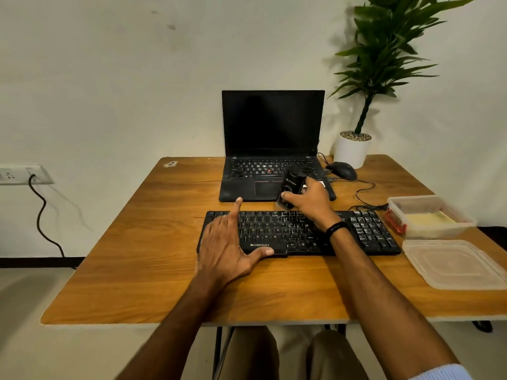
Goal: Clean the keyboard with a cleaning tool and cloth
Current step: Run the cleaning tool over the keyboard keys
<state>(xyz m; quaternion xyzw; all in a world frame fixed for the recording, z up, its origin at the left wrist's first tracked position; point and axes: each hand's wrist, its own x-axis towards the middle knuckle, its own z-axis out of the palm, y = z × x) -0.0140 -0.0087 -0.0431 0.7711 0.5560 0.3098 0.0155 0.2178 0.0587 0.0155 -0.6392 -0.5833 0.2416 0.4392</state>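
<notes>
Wooden table (153,270) fills the frame centre. Potted plant (384,64) at 1 o'clock, white pot on the table's far corner. Black laptop (273,127), lid up, screen dark, at 12 o'clock. Black Zebronics keyboard (370,234) dead centre, just in front of the laptop, pale specks on many keys. Clear container lid (452,266) at 3 o'clock on the table edge; beyond it an open plastic container (428,215) with a pale yellow cloth-like fold inside, cannot tell exactly what. Black wired mouse (341,170) near the pot. Left hand (227,248) spread wide, flat on the keyboard's 9 o'clock end, thumb on the front edge, index finger reaching past the back edge. Right hand (310,201) wrapped around a black handheld cleaning tool (292,187), held above the keyboard's top row, over the laptop's front edge.
</notes>
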